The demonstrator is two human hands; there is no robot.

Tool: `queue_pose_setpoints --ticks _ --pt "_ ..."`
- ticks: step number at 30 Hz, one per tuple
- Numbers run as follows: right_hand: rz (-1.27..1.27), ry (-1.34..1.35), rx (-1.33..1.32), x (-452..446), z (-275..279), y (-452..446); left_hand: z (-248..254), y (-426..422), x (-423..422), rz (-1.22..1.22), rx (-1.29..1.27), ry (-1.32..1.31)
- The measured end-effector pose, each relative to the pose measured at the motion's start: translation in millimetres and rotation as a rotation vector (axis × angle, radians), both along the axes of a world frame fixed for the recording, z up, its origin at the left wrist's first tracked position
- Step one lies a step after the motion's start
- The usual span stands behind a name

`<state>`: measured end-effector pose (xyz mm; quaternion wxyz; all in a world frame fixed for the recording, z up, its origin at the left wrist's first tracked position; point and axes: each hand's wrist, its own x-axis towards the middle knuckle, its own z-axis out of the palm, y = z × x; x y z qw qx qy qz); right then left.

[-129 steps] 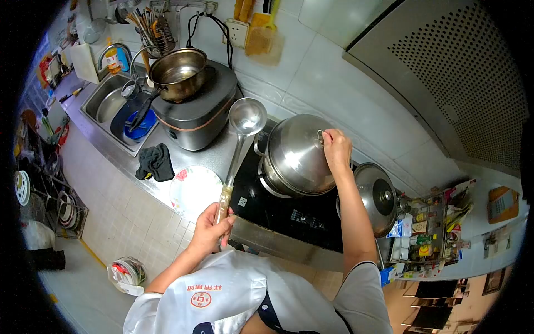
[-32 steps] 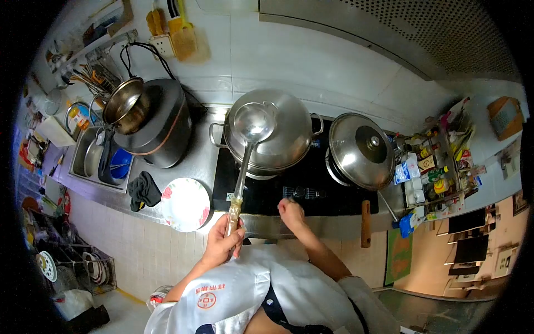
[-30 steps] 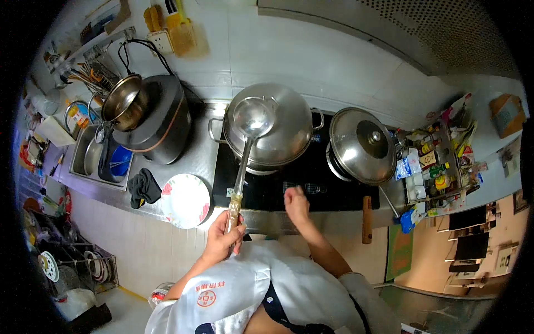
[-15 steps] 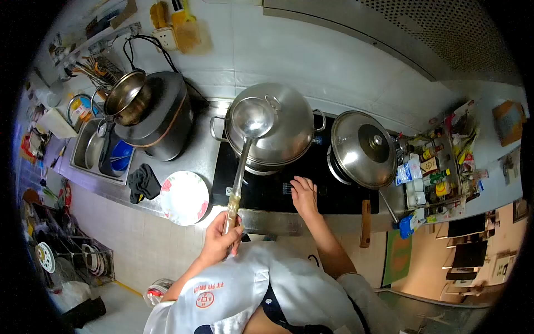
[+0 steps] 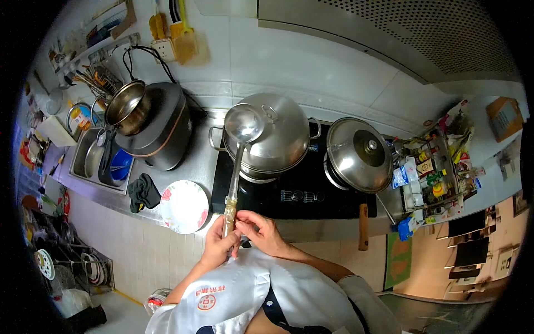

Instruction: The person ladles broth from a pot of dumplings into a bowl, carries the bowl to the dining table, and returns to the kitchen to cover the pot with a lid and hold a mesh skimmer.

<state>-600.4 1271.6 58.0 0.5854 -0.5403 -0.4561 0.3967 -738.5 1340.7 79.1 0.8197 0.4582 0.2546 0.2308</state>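
A long metal ladle point(image 5: 236, 172) is gripped near its handle end by my left hand point(image 5: 218, 244); its bowl overlaps the view of the lidded steel pot point(image 5: 283, 133). Beside it, my right hand point(image 5: 263, 234) has its fingers bent and drawn together at the handle; whether they hold anything is hidden. The big pot stands on the black cooktop point(image 5: 267, 201) with its domed lid on. To its right is a lidded wok point(image 5: 356, 158) with a wooden handle. A white floral plate point(image 5: 185, 206) lies on the counter left of the cooktop.
Left of the pot stands a dark cooker point(image 5: 167, 133) with a small saucepan point(image 5: 125, 106) on top. A black cloth point(image 5: 143, 192) lies near the sink point(image 5: 87, 156). At the right is a rack of bottles point(image 5: 436, 183); the range hood point(image 5: 389, 33) hangs above.
My right hand has come from over the cooktop controls to the ladle's handle beside my left hand. The ladle's bowl has shifted slightly left. Earlier, my right hand was on the pot lid's handle.
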Motion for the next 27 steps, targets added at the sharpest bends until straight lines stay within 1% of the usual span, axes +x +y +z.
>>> queue_pose_setpoints --ticks 3,12,15,27 --pt "-0.025 -0.087 0.011 0.5 5.5 -0.8 -2.2 1.6 -0.5 -0.015 0.005 -0.002" --pt "-0.033 -0.061 0.011 -0.8 3.7 -1.6 -1.5 4.2 -0.5 -0.059 0.004 -0.010" --pt "-0.040 -0.095 0.018 -0.6 5.6 -1.6 0.9 4.7 0.0 -0.067 -0.004 -0.006" --pt "-0.036 -0.083 0.012 -1.2 6.3 -1.5 0.3 3.1 -0.9 -0.045 0.009 0.009"
